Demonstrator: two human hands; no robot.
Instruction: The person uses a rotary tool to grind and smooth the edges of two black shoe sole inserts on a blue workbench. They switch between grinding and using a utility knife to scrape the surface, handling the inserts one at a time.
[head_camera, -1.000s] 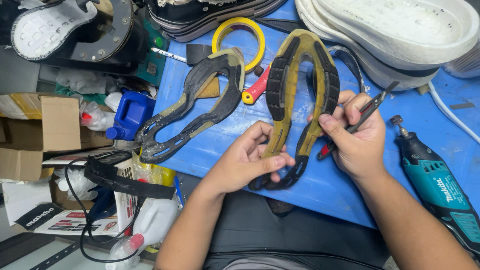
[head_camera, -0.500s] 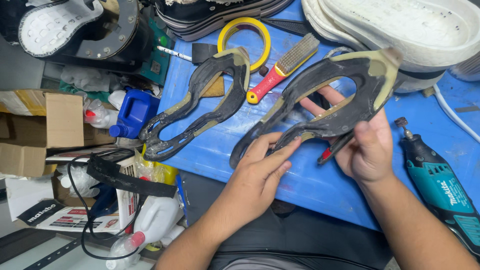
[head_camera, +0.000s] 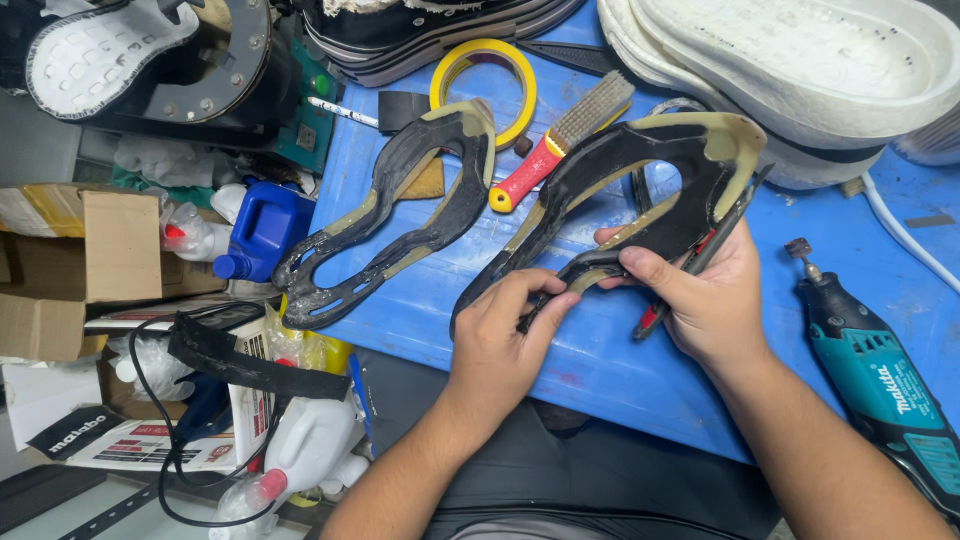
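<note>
A person is sitting at a blue worktable (head_camera: 400, 320), looking down at their own two bare hands, which are holding up a black rubber outsole (head_camera: 640, 200) with a yellowish rim and a large open cut-out through its middle. The outsole is tilting, its near tip low at the centre of the table and its broad far end raised toward the right.

The left hand (head_camera: 500, 340) is pinching the near, narrow tip between thumb and fingers. The right hand (head_camera: 700, 300) is closed around the sole's middle band, thumb on top, and is also clamping a slim dark tool with a red handle (head_camera: 690, 275) against the rubber. What kind of tool it is cannot be told.

Judging from the grip, the person appears to be turning and inspecting the sole between passes of trimming or cleaning. A next move would likely call for steadying the sole on the table and freeing the right fingers to work the tool along an edge.

To the left, a matching second outsole (head_camera: 390, 230) is lying flat on the table. Farther away are a roll of yellow tape (head_camera: 483, 60) and a red-handled wire brush (head_camera: 560, 140), the brush just beside the held sole. A white midsole (head_camera: 800, 70) is resting at the far right. A teal rotary tool (head_camera: 880, 390) is lying near the right edge, apart from the right hand.
</note>
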